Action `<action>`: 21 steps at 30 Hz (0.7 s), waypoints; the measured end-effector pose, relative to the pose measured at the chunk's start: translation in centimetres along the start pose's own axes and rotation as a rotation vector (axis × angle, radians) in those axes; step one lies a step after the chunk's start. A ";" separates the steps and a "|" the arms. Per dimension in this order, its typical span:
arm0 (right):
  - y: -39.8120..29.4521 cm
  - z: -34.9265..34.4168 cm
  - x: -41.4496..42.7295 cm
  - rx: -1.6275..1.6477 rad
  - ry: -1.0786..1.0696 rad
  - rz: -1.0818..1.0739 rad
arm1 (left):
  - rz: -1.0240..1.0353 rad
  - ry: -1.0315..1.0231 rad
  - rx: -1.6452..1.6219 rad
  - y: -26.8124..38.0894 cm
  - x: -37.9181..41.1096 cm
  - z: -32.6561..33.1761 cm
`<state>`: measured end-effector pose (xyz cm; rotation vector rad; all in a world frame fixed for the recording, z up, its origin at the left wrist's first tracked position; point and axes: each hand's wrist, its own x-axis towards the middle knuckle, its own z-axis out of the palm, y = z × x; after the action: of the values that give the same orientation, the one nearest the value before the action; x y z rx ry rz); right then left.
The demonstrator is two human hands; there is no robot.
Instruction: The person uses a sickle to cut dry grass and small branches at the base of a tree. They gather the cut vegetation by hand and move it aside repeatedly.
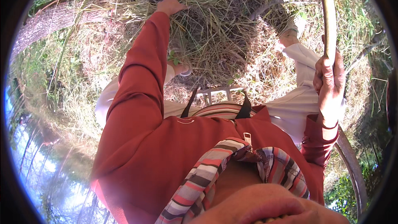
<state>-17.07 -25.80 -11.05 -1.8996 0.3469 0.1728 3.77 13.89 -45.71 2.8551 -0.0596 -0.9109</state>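
My left hand [171,5] reaches down into a layer of dry cut grass [214,34]. Its thumb points right, and its fingers are largely hidden, so whether they grip the stems is unclear. At the right, my right hand [331,79] is wrapped around a smooth wooden pole [329,12] that rises past the top of the view. Below that forearm runs a curved brown length [351,168]; I cannot tell if it joins the pole. The grass spreads between my two feet.
A rough-barked log [59,23] lies at the upper left. Thin branches [267,7] cross the ground at the upper right. Between my legs is a pale barred frame [214,92], with dark straps [244,105] beside it. Trees [34,158] stand at the lower left.
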 end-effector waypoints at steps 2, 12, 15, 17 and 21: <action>-0.1 0.4 0.0 0.023 0.007 -0.007 | -0.055 0.010 -0.030 1.7 -2.3 1.1; 1.1 -0.9 -0.5 -0.045 0.074 0.039 | -0.180 0.327 0.001 3.6 -2.6 5.8; 1.3 -1.2 -0.7 -0.016 0.094 0.041 | -0.142 0.260 -0.079 2.4 -1.9 5.5; 1.6 -1.3 -1.0 -0.040 0.124 0.046 | -0.064 0.245 -0.059 1.4 -0.8 4.9; 1.7 -1.5 -0.7 -0.042 0.081 0.039 | -0.083 0.156 -0.121 -0.3 0.3 3.9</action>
<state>-18.37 -27.61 -11.88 -1.9454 0.4387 0.1306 1.75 13.66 -49.10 2.8228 0.1273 -0.6772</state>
